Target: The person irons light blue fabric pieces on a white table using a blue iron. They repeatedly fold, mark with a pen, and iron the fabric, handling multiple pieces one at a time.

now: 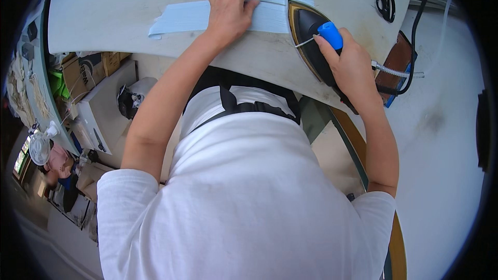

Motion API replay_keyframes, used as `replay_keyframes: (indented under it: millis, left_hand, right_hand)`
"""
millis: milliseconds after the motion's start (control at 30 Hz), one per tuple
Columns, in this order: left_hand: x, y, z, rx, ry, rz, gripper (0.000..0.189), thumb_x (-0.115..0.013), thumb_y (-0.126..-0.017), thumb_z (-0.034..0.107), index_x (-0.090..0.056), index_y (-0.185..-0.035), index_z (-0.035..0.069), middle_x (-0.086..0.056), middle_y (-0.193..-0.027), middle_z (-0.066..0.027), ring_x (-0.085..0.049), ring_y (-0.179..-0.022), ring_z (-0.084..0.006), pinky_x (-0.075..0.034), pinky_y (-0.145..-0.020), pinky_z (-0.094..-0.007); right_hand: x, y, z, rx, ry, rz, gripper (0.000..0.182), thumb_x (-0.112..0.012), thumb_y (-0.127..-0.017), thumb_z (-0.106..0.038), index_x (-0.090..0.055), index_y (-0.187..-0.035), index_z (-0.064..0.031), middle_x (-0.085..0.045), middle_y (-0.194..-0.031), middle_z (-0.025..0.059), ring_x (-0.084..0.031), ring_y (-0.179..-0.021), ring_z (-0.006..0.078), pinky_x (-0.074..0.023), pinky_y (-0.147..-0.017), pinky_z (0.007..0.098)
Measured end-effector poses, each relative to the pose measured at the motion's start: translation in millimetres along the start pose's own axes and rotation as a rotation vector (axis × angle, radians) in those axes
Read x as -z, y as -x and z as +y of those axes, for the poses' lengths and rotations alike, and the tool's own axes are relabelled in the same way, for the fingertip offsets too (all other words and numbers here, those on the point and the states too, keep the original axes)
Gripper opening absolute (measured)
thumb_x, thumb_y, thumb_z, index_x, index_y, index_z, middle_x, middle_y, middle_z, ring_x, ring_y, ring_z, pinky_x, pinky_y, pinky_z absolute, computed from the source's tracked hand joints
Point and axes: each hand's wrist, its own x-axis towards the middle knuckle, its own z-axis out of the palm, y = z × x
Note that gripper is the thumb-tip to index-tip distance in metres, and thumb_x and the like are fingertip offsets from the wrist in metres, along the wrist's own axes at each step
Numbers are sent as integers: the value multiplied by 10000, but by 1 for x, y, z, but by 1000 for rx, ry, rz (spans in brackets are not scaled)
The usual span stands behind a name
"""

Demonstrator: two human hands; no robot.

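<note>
Light-blue crinkled fabric [268, 17] lies on a pale ironing table [105, 15], with a fold or seam line running lengthwise through it. My left hand [231, 11] rests on that line, thumb and curled fingers pinching the cloth; the fingertips are partly hidden. In my right hand [354, 64] is a black steam iron [311, 42], gripped by its handle with a blue part [330, 35] on top. The iron's tip touches the right end of the fabric, and my right thumb lies by a thin metal lever [304, 42].
Black-handled scissors [386, 4] lie at the table's far right. A spring-wrapped hose [400, 72] and black cable [417, 23] trail right from the iron, over a brown pad [397, 56]. Cardboard boxes [78, 76] and a white fan [40, 147] are at left.
</note>
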Motion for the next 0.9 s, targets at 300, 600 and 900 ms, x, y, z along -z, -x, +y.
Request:
replay_keyframes:
  millis: [300,600,900]
  left_hand:
    - [9,-7,3,77,25,-49,98,-739,-809,103,-659,-854,68,-585,-1046,-96,-531,-1078,-311,-368,-940,-469]
    - [8,-14,5,125,11,-96,51,-689,-804,82,-648,-814,53,-575,-1005,-118,-535,-1033,-339,-403,-903,-490]
    - [7,-20,7,179,-79,-173,68,-711,-791,103,-667,-795,50,-587,-1007,-118,-538,-1037,-342,-414,-898,-491]
  right_hand:
    - [-1,0,1,12,-34,35,490,-668,-979,-452,-652,-1053,32,-691,-804,265,-692,-756,428,-546,-712,468]
    - [4,9,29,-67,-161,84,465,-688,-968,-439,-658,-978,25,-633,-721,220,-627,-664,367,-507,-668,438]
    - [-4,-6,-21,127,-137,19,481,-690,-956,-452,-664,-1004,26,-692,-789,243,-675,-730,431,-534,-702,468]
